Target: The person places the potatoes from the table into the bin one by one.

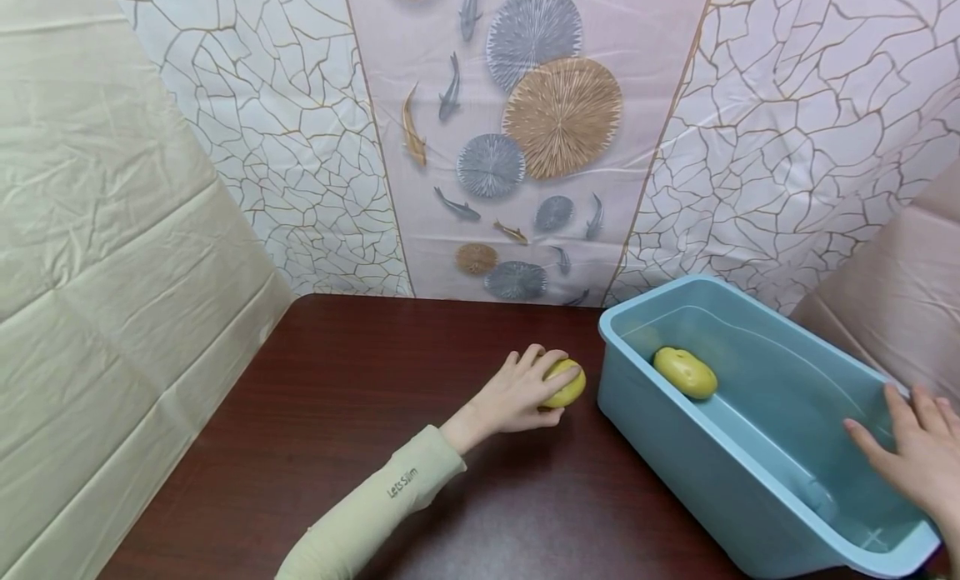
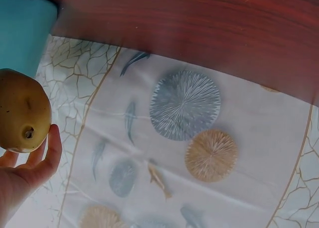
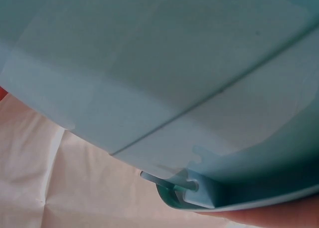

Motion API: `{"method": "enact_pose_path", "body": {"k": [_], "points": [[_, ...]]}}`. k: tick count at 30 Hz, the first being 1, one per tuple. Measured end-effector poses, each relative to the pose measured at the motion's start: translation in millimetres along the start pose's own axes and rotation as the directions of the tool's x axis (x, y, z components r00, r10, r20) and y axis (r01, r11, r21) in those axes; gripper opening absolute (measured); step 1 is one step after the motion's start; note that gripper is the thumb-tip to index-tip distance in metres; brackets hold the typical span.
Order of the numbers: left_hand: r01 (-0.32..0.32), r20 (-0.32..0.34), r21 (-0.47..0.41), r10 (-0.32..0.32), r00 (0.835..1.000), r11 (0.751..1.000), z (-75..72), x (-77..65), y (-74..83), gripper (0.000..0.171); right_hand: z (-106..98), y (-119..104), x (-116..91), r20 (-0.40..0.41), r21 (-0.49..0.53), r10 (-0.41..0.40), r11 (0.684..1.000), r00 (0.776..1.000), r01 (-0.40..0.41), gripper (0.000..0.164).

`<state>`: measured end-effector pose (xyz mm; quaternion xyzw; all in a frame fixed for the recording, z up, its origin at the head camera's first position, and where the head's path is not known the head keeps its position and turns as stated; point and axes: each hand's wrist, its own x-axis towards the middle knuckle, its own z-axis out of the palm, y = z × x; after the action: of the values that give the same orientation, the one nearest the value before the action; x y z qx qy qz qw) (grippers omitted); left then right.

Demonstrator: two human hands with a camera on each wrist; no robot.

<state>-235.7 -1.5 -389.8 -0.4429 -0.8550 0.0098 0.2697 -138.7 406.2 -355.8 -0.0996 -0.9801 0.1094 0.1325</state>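
My left hand (image 1: 521, 394) grips a yellow potato (image 1: 567, 383), fingers over its top and thumb at the near side. It is above the table just left of a blue plastic bin (image 1: 652, 430). In the left wrist view, the held potato (image 2: 24, 111) shows a dark dimple, with fingertips against its side. A second potato (image 1: 685, 372) lies inside the bin toward the far end. My right hand (image 1: 918, 455) rests on the bin's right rim, fingers extended and thumb over the inside. The right wrist view shows mostly bin wall (image 3: 149, 78).
A dark reddish-brown table (image 1: 360, 388) lies beneath the bin. Behind it hangs a patterned cloth (image 1: 495, 230) with fish and round shapes. Beige cloth (image 1: 97, 313) borders the left side, and more beige cloth (image 1: 862, 301) stands close behind the bin's right side.
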Motion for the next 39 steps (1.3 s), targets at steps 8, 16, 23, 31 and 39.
{"method": "enact_pose_path", "body": {"k": [8, 16, 23, 31, 39], "points": [[-0.025, -0.028, 0.004, 0.025, 0.999, 1.0, -12.5, 4.7, 3.2, 0.054, 1, 2, 0, -0.01, 0.004, -0.007, 1.0, 1.0, 0.007, 0.085], [-0.051, -0.048, 0.023, 0.052, 0.997, 0.998, -27.9, 12.9, 6.5, 0.054, 1, 3, 0, -0.004, -0.003, -0.002, 1.0, 1.0, 0.002, 0.085], [-0.086, -0.091, -0.002, 0.086, 0.992, 0.996, -37.2, 20.4, 7.5, 0.054, 0, 0, 0, 0.002, -0.009, 0.004, 1.0, 1.0, -0.004, 0.084], [-0.105, -0.102, -0.032, 0.101, 0.99, 0.994, -46.1, 29.1, 8.3, 0.053, 0, 1, -1, 0.006, -0.007, 0.004, 1.0, 1.0, -0.004, 0.085], [-0.121, -0.107, -0.039, 0.116, 0.987, 0.992, -49.0, 36.6, 11.5, 0.053, -1, -1, -1, 0.004, -0.013, 0.007, 1.0, 1.0, -0.007, 0.085]]}}
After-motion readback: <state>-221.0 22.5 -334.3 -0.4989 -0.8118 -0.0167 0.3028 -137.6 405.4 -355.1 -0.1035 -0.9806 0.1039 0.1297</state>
